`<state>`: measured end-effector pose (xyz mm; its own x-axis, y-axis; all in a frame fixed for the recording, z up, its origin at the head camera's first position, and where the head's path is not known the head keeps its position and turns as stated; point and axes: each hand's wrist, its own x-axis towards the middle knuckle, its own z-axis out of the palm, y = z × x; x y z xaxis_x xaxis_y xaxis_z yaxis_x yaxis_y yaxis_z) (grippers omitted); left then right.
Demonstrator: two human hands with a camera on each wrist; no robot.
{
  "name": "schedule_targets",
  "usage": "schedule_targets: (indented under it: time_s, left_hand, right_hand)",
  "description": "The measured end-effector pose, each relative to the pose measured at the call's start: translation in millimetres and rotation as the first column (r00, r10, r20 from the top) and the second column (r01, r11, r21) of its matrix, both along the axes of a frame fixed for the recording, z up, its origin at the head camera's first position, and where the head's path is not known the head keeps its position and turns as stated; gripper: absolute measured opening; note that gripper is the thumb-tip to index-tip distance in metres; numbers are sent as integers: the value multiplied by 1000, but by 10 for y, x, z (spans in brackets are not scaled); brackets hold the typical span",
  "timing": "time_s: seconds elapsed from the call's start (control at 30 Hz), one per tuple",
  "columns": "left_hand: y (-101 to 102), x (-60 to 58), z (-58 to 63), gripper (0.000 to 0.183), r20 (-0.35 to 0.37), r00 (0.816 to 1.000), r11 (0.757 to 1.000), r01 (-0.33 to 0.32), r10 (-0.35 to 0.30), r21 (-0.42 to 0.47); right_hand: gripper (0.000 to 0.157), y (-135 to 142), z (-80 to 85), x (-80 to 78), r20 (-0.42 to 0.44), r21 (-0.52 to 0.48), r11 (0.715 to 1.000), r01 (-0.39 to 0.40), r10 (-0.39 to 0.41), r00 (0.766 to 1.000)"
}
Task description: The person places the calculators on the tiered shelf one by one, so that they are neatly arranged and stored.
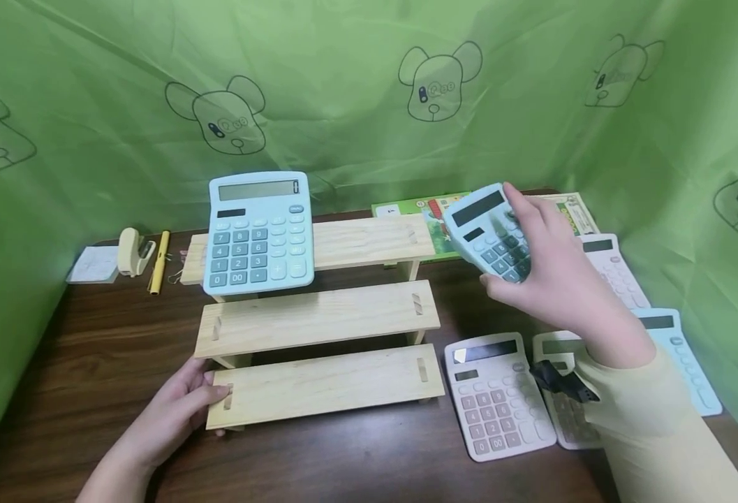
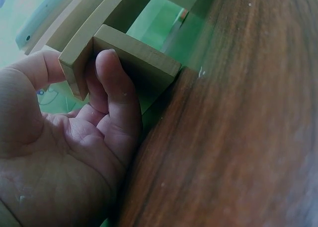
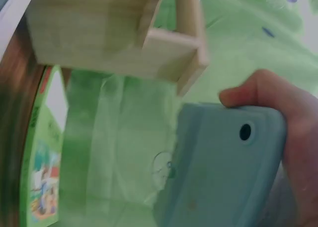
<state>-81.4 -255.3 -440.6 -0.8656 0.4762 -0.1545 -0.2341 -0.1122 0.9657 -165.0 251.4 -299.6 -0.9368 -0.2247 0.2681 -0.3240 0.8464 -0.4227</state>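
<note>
My right hand (image 1: 551, 265) grips a blue calculator (image 1: 478, 216) by its right side, lifted and tilted, right of a three-step wooden shelf (image 1: 318, 318). The right wrist view shows the back of this calculator (image 3: 213, 162) with a dark round foot. My left hand (image 1: 176, 402) holds the left end of the lowest step, thumb on top; in the left wrist view its fingers (image 2: 117, 93) curl under the board's end (image 2: 74, 63). Another blue calculator (image 1: 258, 234) leans at the left of the top step, its display showing 0.
Pinkish calculators (image 1: 500, 398) and a blue one (image 1: 689, 356) lie on the dark wooden table (image 1: 343, 461) at right. Behind are colourful books (image 1: 400, 209). At left are a cream stapler (image 1: 131, 251), a yellow pen (image 1: 160, 262) and white paper (image 1: 94, 264). Green cloth (image 1: 343, 84) surrounds the table.
</note>
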Motion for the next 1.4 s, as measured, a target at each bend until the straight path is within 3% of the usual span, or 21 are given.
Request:
schedule_targets:
  time_s: [0.2, 0.5, 0.8, 1.1, 1.4]
  left_hand:
    - [-10, 10, 21, 61, 28, 1000, 999, -10, 12, -47]
    - [9, -22, 37, 64, 50, 999, 997, -17, 20, -73]
    - [13, -25, 39, 63, 17, 1000, 999, -14, 15, -41]
    - [33, -26, 12, 60, 1, 1000, 999, -18, 18, -34]
    - [17, -21, -4, 61, 1, 999, 998, -39, 39, -41]
  right_hand:
    - [118, -146, 83, 128, -114, -68, 995, -66, 58, 992]
    - [107, -386, -13, 179, -184, -87, 984, -155, 137, 973]
    - [89, -693, -55, 136, -296, -47, 984, -169, 148, 944]
    - [70, -879, -75, 140, -340, 22, 985, -170, 167, 926]
    - [70, -913, -50, 132, -388, 52, 963, -266, 264, 883]
